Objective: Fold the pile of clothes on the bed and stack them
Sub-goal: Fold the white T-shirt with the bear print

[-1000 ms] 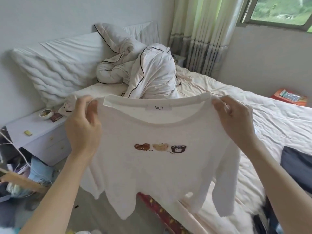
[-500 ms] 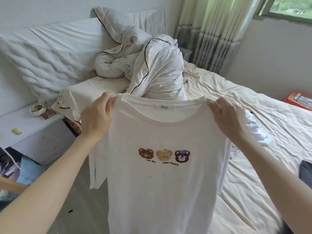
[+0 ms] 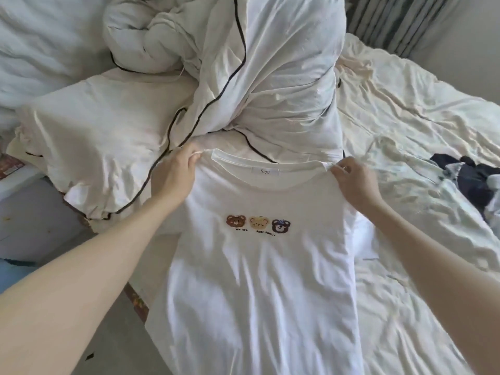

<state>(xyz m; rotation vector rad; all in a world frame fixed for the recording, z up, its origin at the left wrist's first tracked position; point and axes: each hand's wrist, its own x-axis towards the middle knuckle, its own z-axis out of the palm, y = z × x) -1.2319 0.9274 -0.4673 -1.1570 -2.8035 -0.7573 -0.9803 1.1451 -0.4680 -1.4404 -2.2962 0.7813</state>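
Note:
A white T-shirt [image 3: 254,280] with three bear faces printed on its chest lies front up on the cream bed sheet [image 3: 422,136], collar toward the pillows. My left hand [image 3: 176,177] pinches its left shoulder beside the collar. My right hand [image 3: 354,180] pinches the right shoulder. The shirt's lower part hangs over the near edge of the bed. A dark navy garment [image 3: 470,177] lies crumpled at the right edge.
A bunched white duvet with black piping [image 3: 259,77] stands just behind the collar. A pillow [image 3: 89,136] lies to the left, a white bedside cabinet [image 3: 29,212] beyond it. Curtains [image 3: 400,20] hang at the back right.
The shirt was held up in the air by both shoulders; it has come down and forward and now lies spread on the bed. Both hands keep their hold.

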